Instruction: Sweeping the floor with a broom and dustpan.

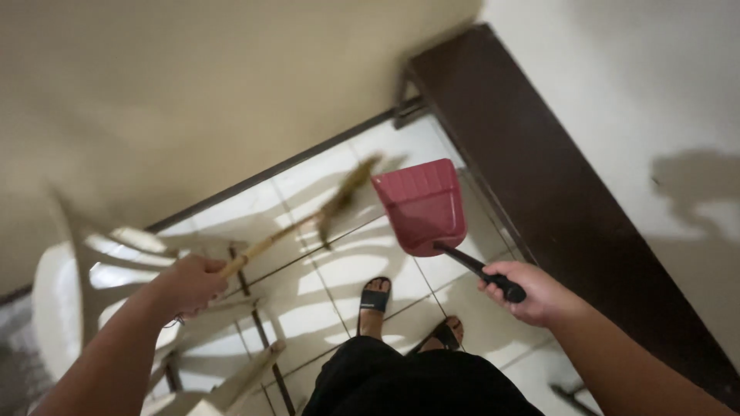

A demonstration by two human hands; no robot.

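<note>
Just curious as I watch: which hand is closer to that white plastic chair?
The left hand. It grips the broom handle right over the white plastic chair. The right hand holds the red dustpan well off on the other side.
</note>
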